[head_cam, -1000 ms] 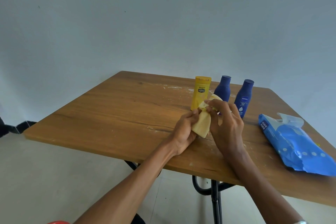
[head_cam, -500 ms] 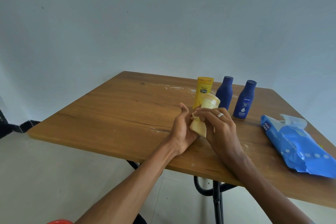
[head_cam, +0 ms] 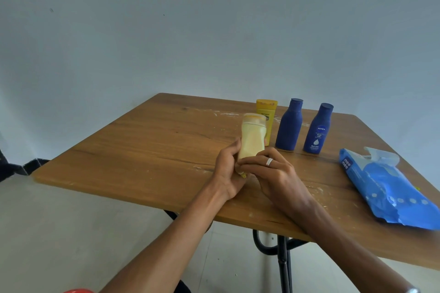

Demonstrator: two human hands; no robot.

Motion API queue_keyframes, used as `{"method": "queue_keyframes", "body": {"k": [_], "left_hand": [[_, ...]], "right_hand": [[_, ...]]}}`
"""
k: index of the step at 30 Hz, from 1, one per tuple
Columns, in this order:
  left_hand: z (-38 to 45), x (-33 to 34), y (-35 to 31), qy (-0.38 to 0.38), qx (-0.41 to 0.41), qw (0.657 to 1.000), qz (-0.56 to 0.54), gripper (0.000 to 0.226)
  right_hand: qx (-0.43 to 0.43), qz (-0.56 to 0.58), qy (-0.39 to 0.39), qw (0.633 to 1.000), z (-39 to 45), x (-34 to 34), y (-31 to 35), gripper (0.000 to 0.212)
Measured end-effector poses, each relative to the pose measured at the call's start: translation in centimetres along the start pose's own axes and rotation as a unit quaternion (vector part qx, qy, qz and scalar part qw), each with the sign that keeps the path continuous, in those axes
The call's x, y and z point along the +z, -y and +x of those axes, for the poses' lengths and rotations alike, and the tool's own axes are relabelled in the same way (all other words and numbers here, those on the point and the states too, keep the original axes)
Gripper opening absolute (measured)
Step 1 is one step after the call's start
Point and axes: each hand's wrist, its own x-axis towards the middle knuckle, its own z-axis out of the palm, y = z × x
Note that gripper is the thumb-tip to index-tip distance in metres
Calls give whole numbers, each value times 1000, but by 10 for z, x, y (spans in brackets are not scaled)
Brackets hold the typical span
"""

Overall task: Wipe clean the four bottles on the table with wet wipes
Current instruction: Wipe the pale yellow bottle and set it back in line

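I see both hands, the left hand (head_cam: 228,169) and right hand (head_cam: 273,171), gripping the pale yellow bottle (head_cam: 252,140) low down, just above the table (head_cam: 142,150). It stands tall, cap up. I think three bottles behind are still to wipe.

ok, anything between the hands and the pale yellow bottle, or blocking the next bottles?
Nothing visible. The left hand and right hand already hold the pale yellow bottle. Just behind it stand the yellow bottle and two blue bottles, with open table in front.
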Motion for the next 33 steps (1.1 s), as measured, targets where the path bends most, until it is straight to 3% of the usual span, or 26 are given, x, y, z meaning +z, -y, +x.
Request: {"method": "queue_keyframes", "body": {"k": [8,15,19,21,25,30,33], "left_hand": [[0,-1,-2,5,33,997,-74,46],[0,-3,0,21,15,1000,-17,54],[-2,3,1,26,23,999,-5,46],[-4,5,1,27,26,999,6,42],[-5,5,1,20,27,999,5,42],[-5,2,-2,1,37,999,-12,50],[-6,4,-3,-5,44,999,-28,50]], "right_hand": [[96,-28,-104,990,-4,-6,-10,23],[-4,-14,-33,999,-2,0,-5,30],[99,-11,-148,984,0,0,-12,26],[122,-10,-169,978,-1,-1,-12,27],[124,-17,-154,980,-3,3,-8,30],[49,11,-61,997,-4,3,-8,28],[79,14,-100,992,-3,2,-9,24]]}}
